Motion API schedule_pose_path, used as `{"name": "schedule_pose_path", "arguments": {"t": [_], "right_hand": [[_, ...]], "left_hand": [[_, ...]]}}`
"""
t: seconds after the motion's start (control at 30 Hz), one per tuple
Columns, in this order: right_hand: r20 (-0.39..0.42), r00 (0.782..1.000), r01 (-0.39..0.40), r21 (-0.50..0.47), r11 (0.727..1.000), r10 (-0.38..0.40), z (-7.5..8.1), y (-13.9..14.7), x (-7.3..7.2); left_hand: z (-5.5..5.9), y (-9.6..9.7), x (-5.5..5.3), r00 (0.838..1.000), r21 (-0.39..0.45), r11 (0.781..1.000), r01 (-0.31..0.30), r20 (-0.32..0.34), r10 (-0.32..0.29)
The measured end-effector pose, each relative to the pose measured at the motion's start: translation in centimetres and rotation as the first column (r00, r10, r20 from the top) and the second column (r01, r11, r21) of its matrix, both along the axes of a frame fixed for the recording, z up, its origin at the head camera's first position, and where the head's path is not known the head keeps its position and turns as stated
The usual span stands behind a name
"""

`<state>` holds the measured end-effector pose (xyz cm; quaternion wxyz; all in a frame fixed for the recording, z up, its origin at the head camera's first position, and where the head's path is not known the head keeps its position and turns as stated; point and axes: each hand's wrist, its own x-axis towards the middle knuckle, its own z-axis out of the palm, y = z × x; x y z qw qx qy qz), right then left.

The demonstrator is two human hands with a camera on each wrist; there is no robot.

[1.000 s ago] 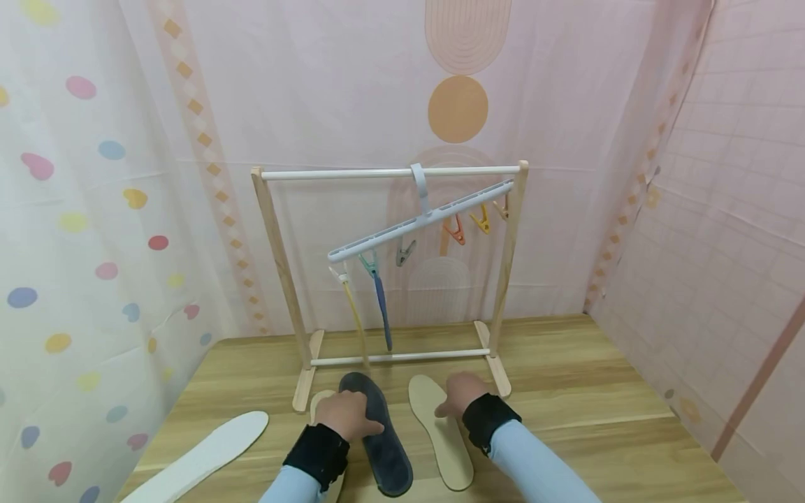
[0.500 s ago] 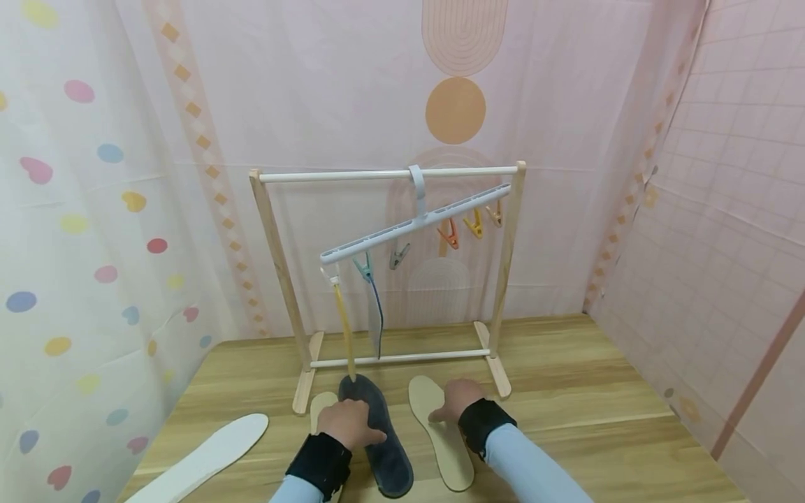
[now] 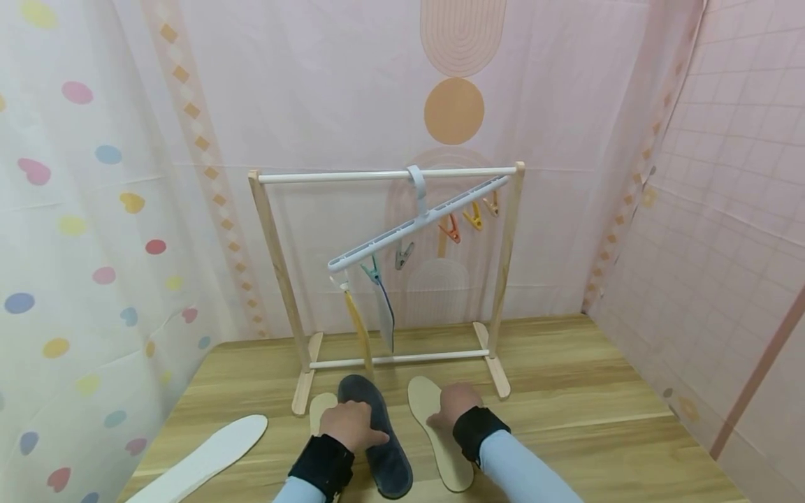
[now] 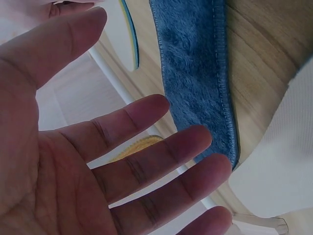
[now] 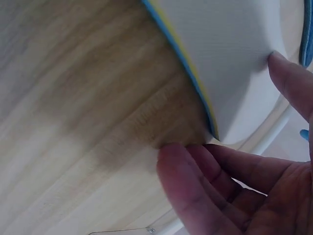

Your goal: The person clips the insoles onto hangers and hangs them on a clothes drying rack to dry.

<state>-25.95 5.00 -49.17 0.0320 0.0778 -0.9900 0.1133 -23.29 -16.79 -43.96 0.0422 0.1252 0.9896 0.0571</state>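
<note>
In the head view my left hand point(image 3: 354, 426) is over a dark blue fuzzy insole point(image 3: 390, 464), its thumb across the middle. In the left wrist view its fingers are spread, near the blue insole's point(image 4: 193, 73) edge. To the right lies a beige insole point(image 3: 454, 464). My right hand point(image 3: 459, 405) is at this one's upper right side. In the right wrist view the thumb touches the pale top of the insole point(image 5: 234, 58), and curled fingers meet its blue-and-yellow edge. A second beige insole point(image 3: 323, 404) lies partly hidden beneath my left hand.
A wooden rack point(image 3: 273, 265) stands behind, holding a tilted clip hanger point(image 3: 390, 237). A yellow insole point(image 3: 360, 328) and a blue one point(image 3: 386, 318) hang from its left clips. A white insole point(image 3: 214, 450) lies on the wooden table point(image 3: 585, 405) at left.
My right hand has shifted slightly left, further onto the beige insole. My left hand has barely moved. The hanger sways, and the yellow and blue insoles on it swing and turn.
</note>
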Motion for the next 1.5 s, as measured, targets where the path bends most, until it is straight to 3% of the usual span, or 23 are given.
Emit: {"name": "schedule_pose_path", "arguments": {"t": [0.3, 0.67, 1.0, 1.5], "right_hand": [[-0.009, 1.0, -0.015, -0.015, 1.0, 0.014, -0.4, -0.4, 0.0], [-0.002, 0.999, 0.04, -0.033, 0.999, -0.04, -0.4, -0.8, 0.0], [0.018, 0.999, 0.041, -0.085, 0.996, -0.04, -0.2, -0.9, 0.2], [0.033, 0.998, 0.064, -0.112, 0.992, -0.06, 0.4, -1.1, 0.8]], "left_hand": [[0.1, 0.4, 0.2, 1.0, -0.01, 1.0, -0.003, 0.019, 0.003], [0.0, 0.5, 0.1, 1.0, -0.021, 1.0, -0.004, 0.015, 0.004], [-0.1, 0.4, 0.2, 1.0, -0.012, 1.0, 0.006, 0.002, -0.006], [-0.1, 0.5, -0.3, 0.999, -0.021, 1.0, -0.014, 0.049, 0.015]]}}
